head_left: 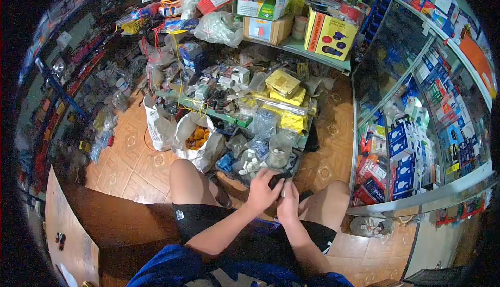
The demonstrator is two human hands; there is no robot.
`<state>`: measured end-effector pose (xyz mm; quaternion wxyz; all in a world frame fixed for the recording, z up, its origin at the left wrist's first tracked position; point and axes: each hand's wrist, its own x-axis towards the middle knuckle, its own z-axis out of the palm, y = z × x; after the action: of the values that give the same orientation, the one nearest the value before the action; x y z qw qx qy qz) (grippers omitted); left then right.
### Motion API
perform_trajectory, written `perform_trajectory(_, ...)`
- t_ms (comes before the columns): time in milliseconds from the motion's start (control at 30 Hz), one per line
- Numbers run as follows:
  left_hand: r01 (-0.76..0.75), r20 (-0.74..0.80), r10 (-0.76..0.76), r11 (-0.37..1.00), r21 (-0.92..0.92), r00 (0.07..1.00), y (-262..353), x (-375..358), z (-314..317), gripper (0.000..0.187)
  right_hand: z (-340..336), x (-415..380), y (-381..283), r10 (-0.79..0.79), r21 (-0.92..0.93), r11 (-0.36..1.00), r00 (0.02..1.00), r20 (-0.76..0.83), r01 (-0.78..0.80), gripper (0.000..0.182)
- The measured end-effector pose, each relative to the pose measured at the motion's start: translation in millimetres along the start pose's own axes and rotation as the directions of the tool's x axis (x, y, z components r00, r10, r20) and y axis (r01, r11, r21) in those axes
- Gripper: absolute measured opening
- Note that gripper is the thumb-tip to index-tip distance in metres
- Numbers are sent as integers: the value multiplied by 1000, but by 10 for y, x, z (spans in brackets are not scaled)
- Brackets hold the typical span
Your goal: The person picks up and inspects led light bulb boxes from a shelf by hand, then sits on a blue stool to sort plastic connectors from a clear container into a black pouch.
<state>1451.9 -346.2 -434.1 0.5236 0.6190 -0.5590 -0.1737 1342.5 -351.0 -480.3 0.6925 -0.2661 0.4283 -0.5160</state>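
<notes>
Between my knees, my left hand (264, 189) is closed around a small black object (278, 179). Close against it, my right hand (288, 203) has its fingers wrapped round a small pale piece (284, 189). The two hands meet at the fingertips, and the exact shape of what they hold is too small to tell. Just beyond them, white plastic pieces (252, 163) lie in a low tray, beside a clear plastic container (279, 150).
A white sack (200, 154) of orange pieces stands left of the tray. Yellow packages (284, 97) and small parts cover a low table ahead. Cardboard boxes (266, 29) sit on a shelf behind. A glass cabinet (364, 211) stands right, a wooden desk (73, 224) left.
</notes>
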Motion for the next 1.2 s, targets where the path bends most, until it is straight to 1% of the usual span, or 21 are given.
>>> perform_trajectory(33, -14, 18, 14, 1000, -7, 1000, 31, -23, 5, 23, 43, -23, -13, 20, -37, 999, 999, -49, -21, 38)
perform_trajectory(133, -78, 84, 86, 993, -93, 993, 140, -130, 37, 21, 0, 46, -196, -45, 74, 997, 992, 116, 36, 43)
perform_trajectory(167, -52, 71, 57, 996, -69, 996, 108, -137, 40, 20, 50, 11, -266, -56, 76, 996, 996, 72, 51, 44)
perform_trajectory(233, -1, 43, 2, 1000, -23, 999, 22, -92, 58, 20, 27, 16, -190, -106, -23, 994, 991, 85, 109, 45)
perform_trajectory(267, 86, -6, -87, 991, -100, 996, 71, -1, 33, 20, 91, -64, -207, -45, -210, 977, 994, -99, 23, 43)
perform_trajectory(300, 59, 8, -59, 995, -80, 998, 79, -36, 38, 20, 118, -27, -204, -106, -231, 968, 994, -26, 97, 43)
perform_trajectory(367, 2, 30, -1, 999, -40, 1000, 84, -144, 54, 20, 86, 10, -299, -205, -159, 962, 972, 115, 221, 45)
perform_trajectory(400, -35, 103, 45, 994, -99, 994, 119, -202, 64, 23, 70, 38, -328, -167, -110, 978, 983, 76, 175, 47)
perform_trajectory(433, -45, 85, 57, 990, -133, 995, 127, -288, 112, 24, 54, 128, -277, -140, 49, 989, 989, 44, 137, 48)
perform_trajectory(500, 11, 71, -5, 996, -88, 997, 64, -236, 122, 23, 3, 85, -250, -137, -66, 988, 987, 85, 143, 48)
perform_trajectory(567, 64, -68, -67, 997, -39, 995, -16, -81, 97, 21, 4, 80, -163, -133, -172, 974, 985, 107, 150, 48)
perform_trajectory(700, 189, -69, -199, 974, -123, 978, -108, -143, 152, 26, 74, 85, -267, -165, -37, 984, 969, 181, 175, 48)
perform_trajectory(733, 311, 29, -310, 941, -129, 950, -97, -165, 141, 29, 91, 70, -325, -140, -14, 989, 971, 191, 145, 49)
perform_trajectory(867, 143, 185, -115, 980, -142, 976, 42, -132, 21, 30, 58, 166, -334, -105, -26, 994, 982, 155, 111, 46)
perform_trajectory(967, 20, 117, -20, 1000, 7, 993, 70, -39, -28, 31, 184, 137, -432, 77, -234, 966, 989, -128, -105, 45)
perform_trajectory(1000, -13, 136, 5, 998, 56, 991, 37, -19, -35, 31, 52, 186, -309, 133, -290, 945, 987, -92, -154, 44)
perform_trajectory(1067, -81, 181, 52, 984, 156, 982, -49, 9, -47, 32, -28, 167, -166, 25, -131, 991, 995, 96, -13, 44)
perform_trajectory(1100, -127, 202, 105, 987, 97, 974, -36, -19, -48, 31, 11, 147, -172, -37, -41, 998, 983, 182, 46, 44)
perform_trajectory(1133, -170, 221, 158, 985, 37, 962, 5, -85, -41, 30, 29, 162, -213, 65, 219, 970, 982, 175, -103, 45)
perform_trajectory(1167, -210, 236, 210, 977, -24, 949, 44, -128, -33, 30, 23, 176, -282, 146, 262, 948, 980, 138, -178, 45)
perform_trajectory(1200, -213, 167, 214, 977, -23, 962, 86, -87, -39, 30, -10, 182, -286, 103, 214, 966, 973, 208, -148, 44)
